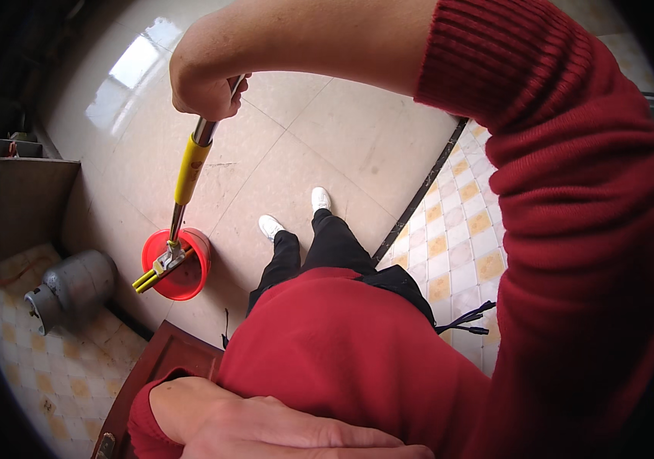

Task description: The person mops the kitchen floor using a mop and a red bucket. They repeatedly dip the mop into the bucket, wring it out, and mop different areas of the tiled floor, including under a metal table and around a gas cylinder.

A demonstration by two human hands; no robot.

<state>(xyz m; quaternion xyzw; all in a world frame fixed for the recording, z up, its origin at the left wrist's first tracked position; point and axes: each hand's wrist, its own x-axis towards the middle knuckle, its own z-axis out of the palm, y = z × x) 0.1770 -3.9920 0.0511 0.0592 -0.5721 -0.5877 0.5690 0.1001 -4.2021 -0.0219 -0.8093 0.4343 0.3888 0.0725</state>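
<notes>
My right hand (206, 86) reaches across the top of the view, its fingers wrapped around the metal handle of a mop. Below the fist, a yellow sleeve (192, 169) covers part of that handle. The mop head (160, 271), with yellow bars and a metal bracket, is over the mouth of a red plastic bucket (205, 246). It extends past the bucket's rim on one side; whether it touches the rim is unclear. My left hand (298, 430) is at the bottom edge in front of my torso, fingers stretched out. Its palm is hidden, and nothing shows in it.
A grey gas cylinder (83, 281) is left of the bucket, near a cabinet (34, 201). A reddish-brown wooden door (172, 356) is at lower left. Large beige floor tiles (269, 155) meet a dark strip (419, 198) beside patterned tiles (442, 246). Dark cables (467, 321) hang at my side.
</notes>
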